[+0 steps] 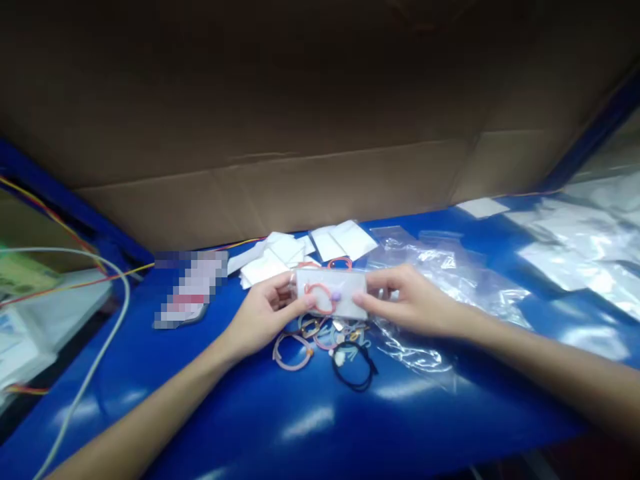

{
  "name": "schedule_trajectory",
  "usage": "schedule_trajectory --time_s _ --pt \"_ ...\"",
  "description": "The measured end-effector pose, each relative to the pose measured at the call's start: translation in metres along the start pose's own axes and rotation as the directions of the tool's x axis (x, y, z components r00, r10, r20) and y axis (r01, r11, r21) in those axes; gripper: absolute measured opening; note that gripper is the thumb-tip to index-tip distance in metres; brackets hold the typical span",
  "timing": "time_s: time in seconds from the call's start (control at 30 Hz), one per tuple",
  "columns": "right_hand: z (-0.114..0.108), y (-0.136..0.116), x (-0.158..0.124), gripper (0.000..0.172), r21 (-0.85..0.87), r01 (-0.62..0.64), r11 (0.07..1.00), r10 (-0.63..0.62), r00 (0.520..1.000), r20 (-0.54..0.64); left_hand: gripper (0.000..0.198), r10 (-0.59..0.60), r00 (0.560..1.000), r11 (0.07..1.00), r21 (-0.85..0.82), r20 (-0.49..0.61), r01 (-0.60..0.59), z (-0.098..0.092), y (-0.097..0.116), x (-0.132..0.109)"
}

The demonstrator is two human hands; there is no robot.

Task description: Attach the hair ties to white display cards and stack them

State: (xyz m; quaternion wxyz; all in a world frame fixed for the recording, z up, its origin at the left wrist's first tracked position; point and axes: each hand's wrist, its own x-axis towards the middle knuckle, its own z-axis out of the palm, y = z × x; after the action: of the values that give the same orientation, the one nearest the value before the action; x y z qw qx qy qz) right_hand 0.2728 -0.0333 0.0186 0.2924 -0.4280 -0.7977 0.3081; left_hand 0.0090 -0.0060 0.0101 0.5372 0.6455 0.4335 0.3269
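Note:
Between both hands a small clear plastic bag [345, 283] is held up, with a white card and an orange hair tie [320, 285] with a purple bead showing inside. My left hand [267, 307] pinches its left end, thumb in front. At the right end, my right hand [405, 297] grips it the same way. Just below the bag lies a pile of hair ties, among them a pink one [295, 368] and a black one [356, 388]. Behind the bag another orange hair tie [340, 261] shows partly.
White cards [277, 257] lie scattered at the back of the blue table [240, 427]. Clear plastic bags [445, 267] spread to the right. A blurred-out phone-like object [193, 290] and a pale cable [113, 340] are on the left. Cardboard [300, 193] walls the back.

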Motion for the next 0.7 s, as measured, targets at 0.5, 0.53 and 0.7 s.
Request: schedule_trajectory --time_s 0.5,0.53,0.7 --pt "0.0002 -0.0004 0.0003 0.035 -0.011 0.013 1.0 -0.012 1.0 0.011 0.045 -0.006 0.999 1.0 0.015 0.041 0.005 -0.0022 -0.0046 -0.0001" --pt "0.0002 -0.0005 0.0004 0.035 -0.015 0.013 1.0 -0.013 1.0 0.013 0.044 -0.003 0.999 1.0 0.022 0.047 0.002 -0.0027 -0.0053 -0.0002" --pt "0.0007 -0.0002 0.0007 0.038 -0.031 0.003 1.0 -0.003 1.0 0.012 0.039 0.006 0.999 0.999 0.042 0.049 -0.008 -0.0037 -0.0055 -0.0003"
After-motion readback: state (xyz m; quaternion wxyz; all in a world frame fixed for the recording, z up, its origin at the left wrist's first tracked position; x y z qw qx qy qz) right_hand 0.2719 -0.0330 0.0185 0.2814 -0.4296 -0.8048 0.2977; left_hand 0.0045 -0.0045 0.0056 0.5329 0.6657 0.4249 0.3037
